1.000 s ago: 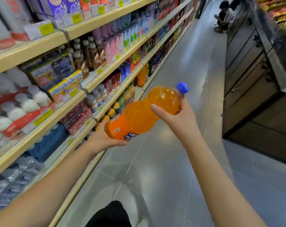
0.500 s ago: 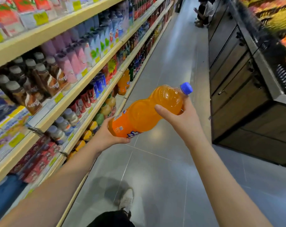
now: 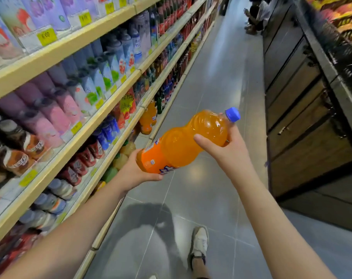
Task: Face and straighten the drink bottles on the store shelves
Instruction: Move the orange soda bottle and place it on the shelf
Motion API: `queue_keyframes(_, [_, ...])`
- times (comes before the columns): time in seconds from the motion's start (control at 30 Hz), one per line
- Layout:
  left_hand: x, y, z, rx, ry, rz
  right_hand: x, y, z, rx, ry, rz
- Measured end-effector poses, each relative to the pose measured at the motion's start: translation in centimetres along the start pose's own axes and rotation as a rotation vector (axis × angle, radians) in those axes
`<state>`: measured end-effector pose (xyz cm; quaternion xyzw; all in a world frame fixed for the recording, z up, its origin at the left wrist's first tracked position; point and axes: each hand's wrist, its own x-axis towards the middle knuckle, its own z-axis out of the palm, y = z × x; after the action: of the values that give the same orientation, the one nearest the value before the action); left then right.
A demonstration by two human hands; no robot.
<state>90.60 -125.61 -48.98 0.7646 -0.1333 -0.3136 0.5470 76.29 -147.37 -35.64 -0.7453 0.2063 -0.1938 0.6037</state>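
Observation:
A large orange soda bottle (image 3: 181,146) with a blue cap is held tilted over the aisle floor, cap up and to the right. My left hand (image 3: 137,174) cups its base and label end. My right hand (image 3: 225,150) grips its upper body just below the neck. On the left run the shelves (image 3: 94,117), packed with rows of drink bottles. More orange soda bottles (image 3: 148,117) stand on the bottom shelf a little ahead of the one in my hands.
A dark wooden display counter (image 3: 304,125) lines the right side of the aisle. A person (image 3: 255,15) crouches far down the aisle. The grey tiled floor (image 3: 217,81) runs between. My shoe (image 3: 200,242) is below the bottle.
The shelves have slid back past me as I moved forward along the aisle. The bottle stays in both hands in much the same tilted pose.

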Motion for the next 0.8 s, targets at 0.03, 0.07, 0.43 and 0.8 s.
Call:
queue_keyframes(0.03, [1.4, 0.4, 0.5, -0.002, 0.013, -0.006, 1.7, 0.4, -0.6, 0.003, -0.012, -0.004])
queue_keyframes(0.07, [2.8, 0.8, 1.0, -0.004, 0.025, -0.013, 3.3, 0.9, -1.3, 0.009, -0.026, -0.007])
queue_keyframes(0.43, [14.9, 4.3, 6.1, -0.091, 0.214, -0.106, 20.7, 3.9, -6.4, 0.026, -0.302, -0.016])
queue_keyframes(0.8, [25.8, 6.4, 5.3, -0.174, 0.292, -0.153, 34.5, 5.2, -5.2, 0.015, -0.498, -0.007])
